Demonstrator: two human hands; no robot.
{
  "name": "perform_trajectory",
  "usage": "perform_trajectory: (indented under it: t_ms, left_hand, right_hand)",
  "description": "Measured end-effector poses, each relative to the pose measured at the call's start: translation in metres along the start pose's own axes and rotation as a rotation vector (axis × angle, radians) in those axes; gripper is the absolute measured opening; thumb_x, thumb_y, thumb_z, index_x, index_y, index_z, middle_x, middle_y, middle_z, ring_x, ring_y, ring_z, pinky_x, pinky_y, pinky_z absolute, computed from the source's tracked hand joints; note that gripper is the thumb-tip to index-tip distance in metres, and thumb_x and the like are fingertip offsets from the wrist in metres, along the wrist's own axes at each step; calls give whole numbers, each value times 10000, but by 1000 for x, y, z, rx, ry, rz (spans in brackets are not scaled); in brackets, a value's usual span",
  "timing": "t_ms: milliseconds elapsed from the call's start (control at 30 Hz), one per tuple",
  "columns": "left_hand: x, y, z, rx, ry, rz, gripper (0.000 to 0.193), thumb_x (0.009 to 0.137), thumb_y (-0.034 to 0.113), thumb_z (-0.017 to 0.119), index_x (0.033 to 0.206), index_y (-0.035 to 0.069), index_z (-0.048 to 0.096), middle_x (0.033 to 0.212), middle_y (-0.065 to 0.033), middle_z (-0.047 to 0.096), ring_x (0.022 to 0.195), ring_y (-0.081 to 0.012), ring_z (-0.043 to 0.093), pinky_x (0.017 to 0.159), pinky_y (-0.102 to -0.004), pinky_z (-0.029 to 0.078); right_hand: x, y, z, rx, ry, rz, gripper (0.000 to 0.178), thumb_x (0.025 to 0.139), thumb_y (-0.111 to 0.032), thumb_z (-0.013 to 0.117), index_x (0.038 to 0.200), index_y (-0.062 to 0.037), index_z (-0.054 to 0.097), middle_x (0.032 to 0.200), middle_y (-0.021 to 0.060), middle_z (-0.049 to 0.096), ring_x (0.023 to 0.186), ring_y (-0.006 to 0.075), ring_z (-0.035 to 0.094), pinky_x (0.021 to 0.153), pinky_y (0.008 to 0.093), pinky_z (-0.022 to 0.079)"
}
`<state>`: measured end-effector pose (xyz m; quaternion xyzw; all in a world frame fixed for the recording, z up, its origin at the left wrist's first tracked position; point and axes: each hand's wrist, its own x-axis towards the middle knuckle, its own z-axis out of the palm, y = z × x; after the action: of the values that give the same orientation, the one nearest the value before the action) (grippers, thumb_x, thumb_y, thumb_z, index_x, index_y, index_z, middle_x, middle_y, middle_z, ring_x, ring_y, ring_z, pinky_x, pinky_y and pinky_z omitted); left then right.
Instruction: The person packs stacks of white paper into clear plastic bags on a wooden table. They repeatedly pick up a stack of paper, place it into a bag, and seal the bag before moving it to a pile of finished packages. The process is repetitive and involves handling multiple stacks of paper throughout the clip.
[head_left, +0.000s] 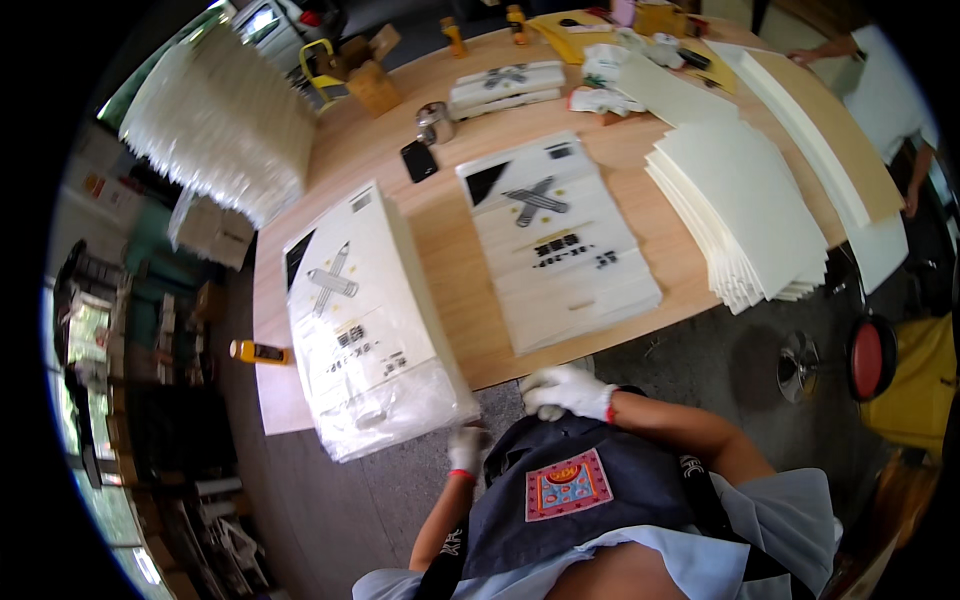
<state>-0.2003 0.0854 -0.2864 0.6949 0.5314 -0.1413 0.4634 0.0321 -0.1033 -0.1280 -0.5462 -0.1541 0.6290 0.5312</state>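
Observation:
My right hand (567, 392), in a white glove with a red cuff, hovers between my apron and the table's front edge. Its fingers are curled in, and nothing shows in them. Beside the near right corner of a tall stack of packed paper (370, 320) is my left hand (467, 450), gloved the same way. Its fingers are blurred and partly hidden, and I cannot tell whether it touches the stack. The stack is wrapped in clear plastic bags printed with crossed pencils. Right of it, a flatter pile of the same printed bags (560, 250) lies on the table.
Fanned cream sheets (740, 210) lie on the wooden table (455, 300) at the right, near another person's arm (830, 48). A phone (419, 160), a metal cup (434, 122) and more printed packs (507, 88) sit farther back. A yellow bottle (258, 352) lies at the left edge.

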Motion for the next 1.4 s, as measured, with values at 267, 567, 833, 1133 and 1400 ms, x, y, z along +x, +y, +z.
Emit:
perform_trajectory:
  t_ms: [267,567,833,1133,1400]
  left_hand:
    - [-21,281,79,269,370,1311,274,757,222,686,974,115,558,868,-111,609,828,-337,584,696,-458,475]
    - [2,354,75,792,124,1052,398,682,338,747,955,108,570,939,-112,635,913,-293,593,730,-400,476]
    - [-19,358,54,591,-179,916,257,772,288,654,883,57,630,844,-106,675,800,-237,647,720,-337,484]
    - [10,339,45,443,-311,905,216,808,176,537,902,78,705,782,-99,690,753,-172,661,694,-310,490]
    - [-8,352,34,432,-258,1074,279,757,147,539,980,72,690,730,-124,666,658,-170,643,675,-314,483]
  right_hand:
    - [-102,60,-81,198,528,-29,299,889,-222,589,1115,-27,578,903,79,658,704,110,594,631,241,494]
    - [-117,65,-65,286,597,-143,286,896,-218,576,1108,-26,576,887,88,645,694,103,574,613,230,468]
    - [-109,67,-71,255,616,-147,309,891,-227,569,1106,-5,582,881,90,660,709,129,601,624,245,483]
    - [-79,33,-96,90,523,-252,320,902,-303,575,1122,-71,594,941,73,676,798,138,641,653,259,511]
    - [-15,-53,-103,136,525,-369,503,785,-454,696,1113,-91,584,965,25,666,778,86,608,571,230,452]
